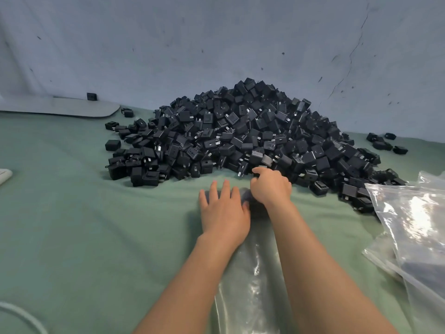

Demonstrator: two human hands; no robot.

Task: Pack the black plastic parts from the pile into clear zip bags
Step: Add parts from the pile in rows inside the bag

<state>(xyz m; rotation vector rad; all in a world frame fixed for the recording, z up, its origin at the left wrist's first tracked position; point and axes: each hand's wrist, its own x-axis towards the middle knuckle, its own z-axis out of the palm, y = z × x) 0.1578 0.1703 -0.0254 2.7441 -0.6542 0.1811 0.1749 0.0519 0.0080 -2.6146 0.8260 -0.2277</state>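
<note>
Parts of black plastic lie heaped in a broad pile (252, 131) on a green cloth (72, 213), its far side up against a blue-grey wall (168, 44). A clear zip bag (252, 297) lies flat on the cloth near the person, running between the two forearms toward the near edge of the pile. The left hand (224, 213) lies palm down with its fingers straight and slightly spread, resting over the bag's far end and the cloth just left of it. The right hand (271, 186) is just to its right and a little farther out, at the near foot of the pile, with its fingers (258, 169) curled among the nearest parts; whether they have closed on one cannot be told. A dark shape shows through the plastic between the two hands, too blurred to make out. To the right, spare bags (409, 213) lie crumpled in a loose heap, touching the right foot of the pile. A few loose parts (385, 143) sit apart on the cloth at the far right, and others are scattered off the pile's left edge. At the far left a grey board (60, 106) lies flat against the wall with a single black part (91, 96) on it. A white cable (21, 314) curves across the near left corner.
</note>
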